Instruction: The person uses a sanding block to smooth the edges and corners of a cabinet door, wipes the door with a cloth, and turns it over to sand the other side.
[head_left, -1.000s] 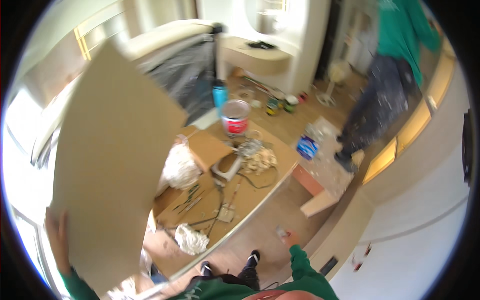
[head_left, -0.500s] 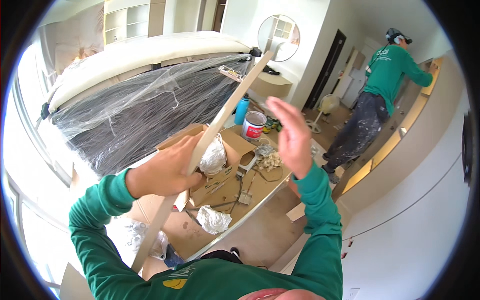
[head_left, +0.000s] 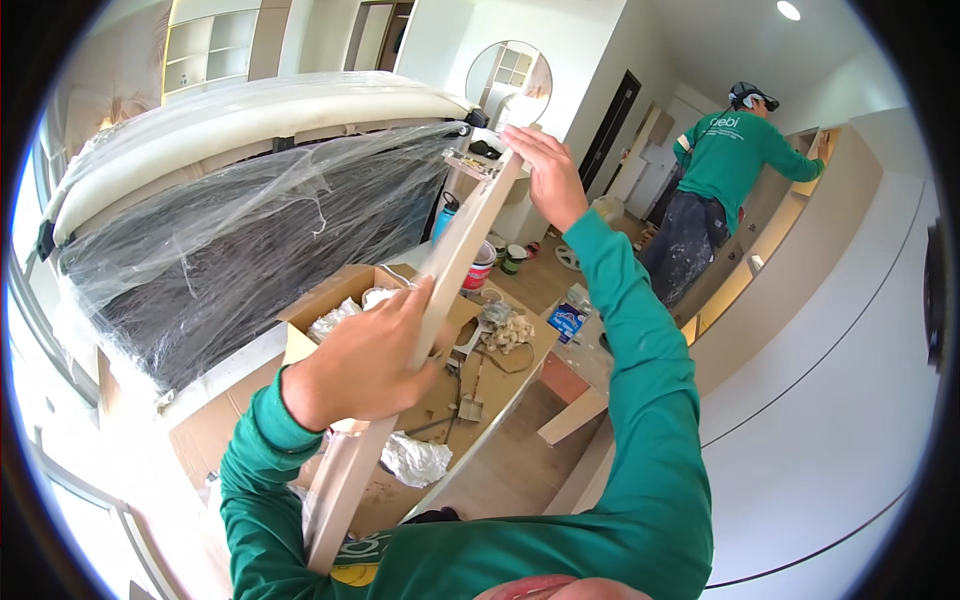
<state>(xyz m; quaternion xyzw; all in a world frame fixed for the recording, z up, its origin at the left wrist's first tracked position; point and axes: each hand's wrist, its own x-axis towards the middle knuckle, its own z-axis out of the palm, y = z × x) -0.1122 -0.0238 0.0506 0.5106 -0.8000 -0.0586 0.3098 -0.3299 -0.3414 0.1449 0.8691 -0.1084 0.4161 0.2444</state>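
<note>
A long, pale flat board (head_left: 468,240) slants across in front of me, from the lower left near my body up to the far right. Around its middle, my left hand (head_left: 362,358) is closed, the thumb side slightly blurred. At the board's upper end, my right hand (head_left: 552,180) has its fingers laid over the edge and holds that end. Beneath the board is a cardboard-covered table (head_left: 505,385). On it lie crumpled white plastic (head_left: 416,460), a flat scraper (head_left: 470,408) and tangled fibrous scraps (head_left: 512,334).
An open cardboard box (head_left: 300,312) holds white crumpled stuff. Past it stand paint cans (head_left: 513,260) and a blue bottle (head_left: 444,215). A plastic-wrapped upholstered headboard (head_left: 250,220) spans the left. At right, another person (head_left: 730,170) works at a lit wall niche. A blue packet (head_left: 567,322) lies near my right arm.
My right hand has come from beside the board onto its upper end. The view has shifted, and the board stands more to the right. My left hand keeps its hold.
</note>
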